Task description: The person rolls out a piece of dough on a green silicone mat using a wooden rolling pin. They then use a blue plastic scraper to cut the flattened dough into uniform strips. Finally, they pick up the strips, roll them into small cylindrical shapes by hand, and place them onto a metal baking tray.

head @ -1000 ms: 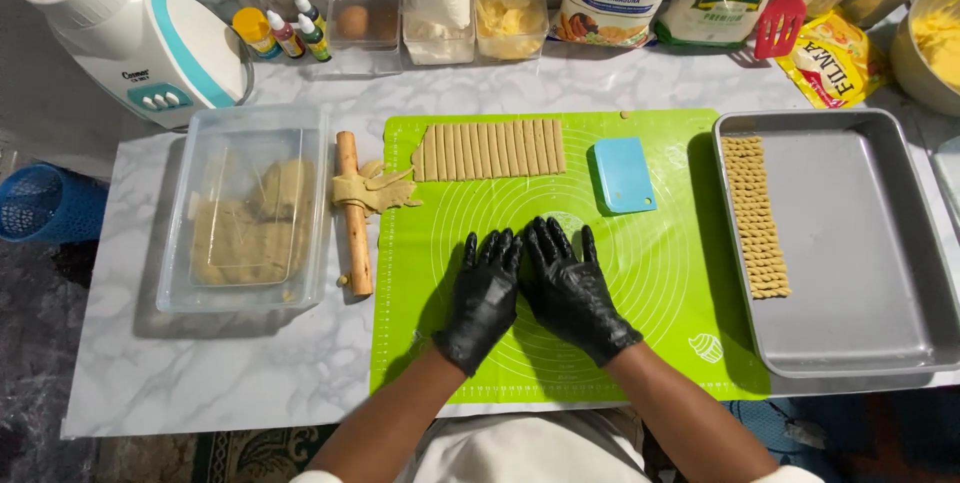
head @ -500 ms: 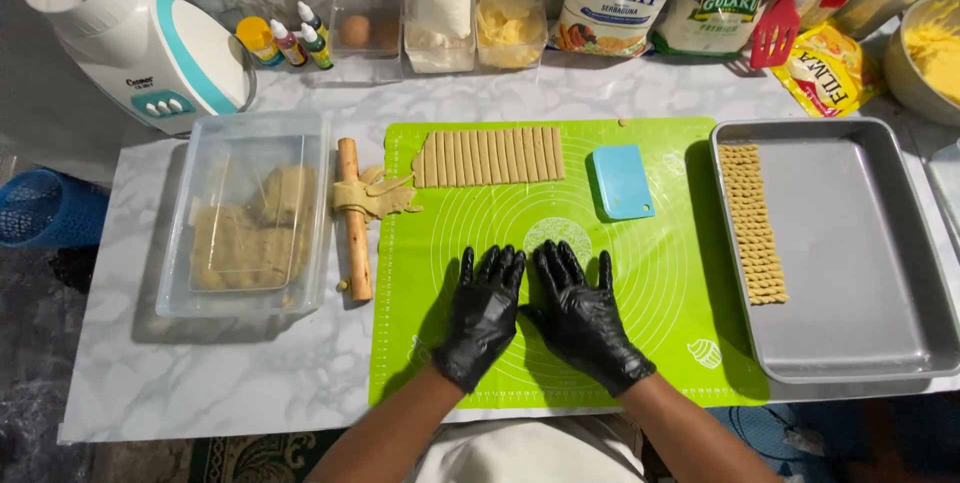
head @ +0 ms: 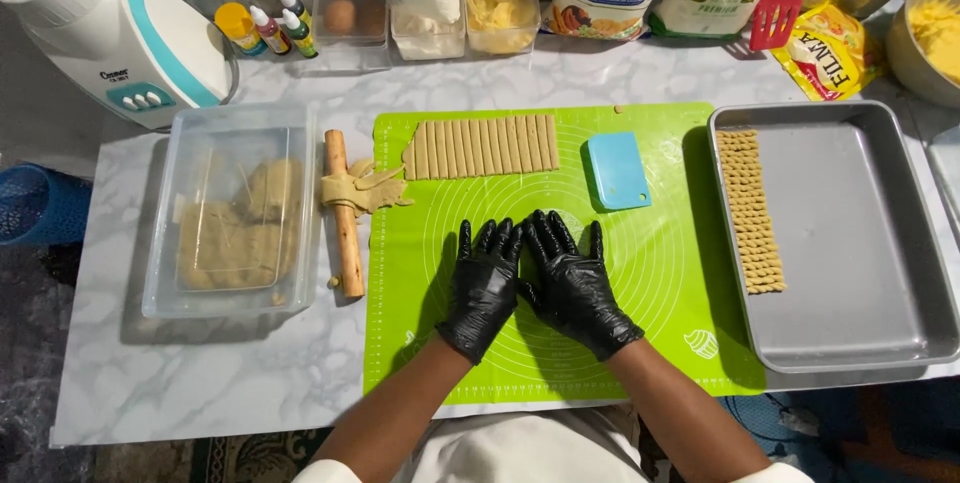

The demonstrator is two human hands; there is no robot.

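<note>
Evidently a rolling step is in hand; on the green mat [head: 640, 343] both gloved hands lie flat, left hand [head: 485, 283] and right hand [head: 572, 283] touching, fingers spread, whatever lies beneath hidden; cut dough strips [head: 482, 147] sit at twelve o'clock, tray [head: 860, 243] at three; bare mat flanks both hands.
</note>
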